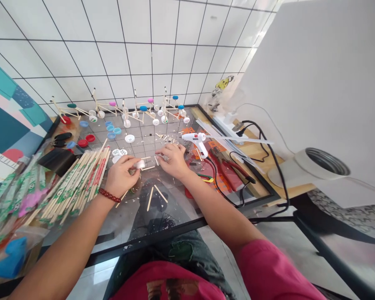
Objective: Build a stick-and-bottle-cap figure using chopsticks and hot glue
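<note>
Sitting at the glass-topped table point(175, 216), the person pinches a small white plastic bottle cap point(140, 164) in the left hand point(121, 175), fingers closed on it, while the right hand point(172, 159) lies curled over a thin pale wooden stick point(156, 160), grip unclear from here. Looks like the stick-to-cap joining step, so next probably needs the white hot glue gun point(197, 141) just right of that hand. Stick's long axis runs roughly toward the tiled wall; the cap's open side I can't tell.
</note>
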Demonstrator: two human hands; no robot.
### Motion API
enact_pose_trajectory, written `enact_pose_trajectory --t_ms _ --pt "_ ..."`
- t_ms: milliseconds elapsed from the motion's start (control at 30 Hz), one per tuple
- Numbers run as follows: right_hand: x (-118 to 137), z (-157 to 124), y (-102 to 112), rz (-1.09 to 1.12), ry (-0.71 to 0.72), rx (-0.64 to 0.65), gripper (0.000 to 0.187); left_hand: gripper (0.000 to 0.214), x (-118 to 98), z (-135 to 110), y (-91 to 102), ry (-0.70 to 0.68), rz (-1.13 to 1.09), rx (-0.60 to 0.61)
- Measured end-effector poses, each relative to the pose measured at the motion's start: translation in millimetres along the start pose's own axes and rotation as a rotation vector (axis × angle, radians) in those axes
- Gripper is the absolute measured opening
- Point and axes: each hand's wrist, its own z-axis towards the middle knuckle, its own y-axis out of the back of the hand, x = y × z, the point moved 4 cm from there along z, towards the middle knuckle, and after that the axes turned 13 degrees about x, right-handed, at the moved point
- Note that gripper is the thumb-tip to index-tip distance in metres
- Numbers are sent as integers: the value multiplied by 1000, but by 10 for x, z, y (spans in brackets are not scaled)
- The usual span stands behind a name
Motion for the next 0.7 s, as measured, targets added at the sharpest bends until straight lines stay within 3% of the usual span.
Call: enact_pose_trajectory --t_ms 467,567,667,700 --pt "-32 -9 -21 -54 52 -57 9 28 54 -5 -31 16 23 38" --pt "48 -72 4 -133 130 -62 27 31 43 -12 -38 47 22 52" --pt "264 -130 165 -211 270 -70 16 32 9 -19 -28 74 23 80" --pt "379 -145 273 -228 323 -80 25 31 -5 -21 -25 78 23 92"
